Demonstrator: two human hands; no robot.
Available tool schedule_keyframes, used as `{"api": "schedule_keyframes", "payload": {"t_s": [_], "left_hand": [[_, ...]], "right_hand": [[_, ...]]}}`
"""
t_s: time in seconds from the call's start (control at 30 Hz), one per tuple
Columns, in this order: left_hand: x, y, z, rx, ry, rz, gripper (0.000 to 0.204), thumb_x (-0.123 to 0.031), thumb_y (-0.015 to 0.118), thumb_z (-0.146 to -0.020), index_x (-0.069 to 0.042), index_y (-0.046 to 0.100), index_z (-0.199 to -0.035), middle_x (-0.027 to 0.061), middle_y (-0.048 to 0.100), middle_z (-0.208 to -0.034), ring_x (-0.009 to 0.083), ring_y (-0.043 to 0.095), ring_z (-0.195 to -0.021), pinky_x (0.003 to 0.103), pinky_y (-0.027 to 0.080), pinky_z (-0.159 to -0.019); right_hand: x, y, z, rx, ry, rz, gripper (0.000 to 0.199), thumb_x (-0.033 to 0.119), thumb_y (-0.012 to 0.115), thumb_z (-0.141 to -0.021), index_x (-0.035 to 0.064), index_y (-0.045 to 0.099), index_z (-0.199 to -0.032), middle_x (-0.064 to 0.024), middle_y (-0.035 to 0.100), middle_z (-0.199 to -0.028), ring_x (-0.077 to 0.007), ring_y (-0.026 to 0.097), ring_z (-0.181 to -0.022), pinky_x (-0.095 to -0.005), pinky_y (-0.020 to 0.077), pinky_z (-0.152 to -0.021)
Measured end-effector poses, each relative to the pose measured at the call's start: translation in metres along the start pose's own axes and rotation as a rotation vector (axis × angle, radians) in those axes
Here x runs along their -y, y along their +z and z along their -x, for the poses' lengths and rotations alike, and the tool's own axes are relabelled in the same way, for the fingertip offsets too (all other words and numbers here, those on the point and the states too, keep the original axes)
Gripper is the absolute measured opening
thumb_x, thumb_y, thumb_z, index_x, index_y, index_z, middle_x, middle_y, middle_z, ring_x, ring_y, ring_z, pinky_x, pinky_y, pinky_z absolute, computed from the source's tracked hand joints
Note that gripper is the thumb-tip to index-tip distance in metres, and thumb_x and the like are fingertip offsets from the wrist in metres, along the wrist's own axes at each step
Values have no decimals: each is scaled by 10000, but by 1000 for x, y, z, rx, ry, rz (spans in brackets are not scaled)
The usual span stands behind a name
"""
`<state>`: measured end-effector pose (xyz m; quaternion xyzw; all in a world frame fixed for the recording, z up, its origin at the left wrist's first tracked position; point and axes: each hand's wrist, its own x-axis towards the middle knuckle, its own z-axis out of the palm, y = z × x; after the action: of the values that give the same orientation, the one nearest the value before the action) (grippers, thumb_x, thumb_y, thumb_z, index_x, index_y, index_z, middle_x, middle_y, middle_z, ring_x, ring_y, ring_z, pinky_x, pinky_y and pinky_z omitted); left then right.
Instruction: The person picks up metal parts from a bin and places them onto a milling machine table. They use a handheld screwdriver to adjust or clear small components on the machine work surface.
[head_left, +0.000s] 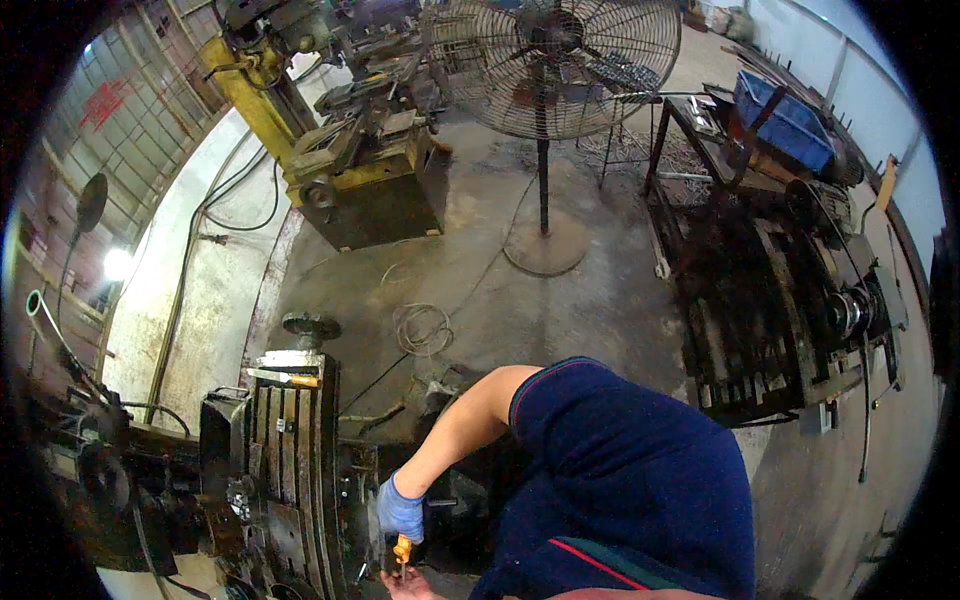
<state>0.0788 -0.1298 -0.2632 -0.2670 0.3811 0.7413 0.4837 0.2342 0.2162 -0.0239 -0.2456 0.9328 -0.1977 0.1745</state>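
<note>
Only part of my left hand (406, 586) shows at the lower edge, bare, fingers up, right under the tip of an orange-handled tool (402, 549). A co-worker in a dark blue shirt (620, 470) bends over in front of me. Their blue-gloved hand (399, 510) grips the tool's handle from above, beside the dark slotted table of a milling machine (290, 450). Whether my hand grips the tool's tip is cut off by the frame. A strip of bare forearm (630, 595) lies along the lower edge, and my right hand is out of view.
A big pedestal fan (545, 70) stands on the concrete floor ahead, with a coil of wire (422, 328) near it. A yellow machine (350, 160) is at the back left. A long dark machine with a blue crate (785, 125) runs along the right.
</note>
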Motion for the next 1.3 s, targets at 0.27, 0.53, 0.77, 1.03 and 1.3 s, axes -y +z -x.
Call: {"api": "schedule_keyframes", "payload": {"t_s": [0.27,0.53,0.77,1.03,1.3], "left_hand": [[54,128,55,-8,265,250,331,-349,441,-901,-50,556,-815,75,532,-652,158,381,-504,334,347,-438],[78,151,89,-33,522,126,157,-187,518,-869,-65,587,-799,101,543,-699,228,468,-627,420,428,-664],[69,137,100,130,582,-39,258,-203,528,-858,-40,526,-1058,20,515,-978,144,458,-829,283,370,-789],[98,142,175,-118,786,197,121,-94,523,-824,-74,544,-942,2,523,-739,122,493,-646,299,421,-630],[127,165,297,-337,1206,221,120,-56,484,-830,-23,514,-942,37,486,-699,124,461,-640,277,397,-612]], "right_hand": [[-20,11,8,-88,-58,-67,412,435,601,-694,62,657,-860,-184,635,-880,-341,590,-822,-411,452,-735],[-12,-13,7,-24,-8,7,409,416,573,-692,76,645,-908,-182,634,-884,-351,587,-814,-427,451,-721],[-19,-74,23,-202,58,-102,412,436,591,-641,31,636,-697,-206,592,-659,-324,568,-577,-408,450,-545],[-68,-106,-43,-460,291,-521,334,269,755,-646,36,672,-870,-17,656,-766,-66,578,-676,-237,473,-603],[-92,-53,-88,-497,118,-860,307,227,746,-680,11,654,-878,-30,663,-812,-73,583,-683,-241,475,-618]]}}
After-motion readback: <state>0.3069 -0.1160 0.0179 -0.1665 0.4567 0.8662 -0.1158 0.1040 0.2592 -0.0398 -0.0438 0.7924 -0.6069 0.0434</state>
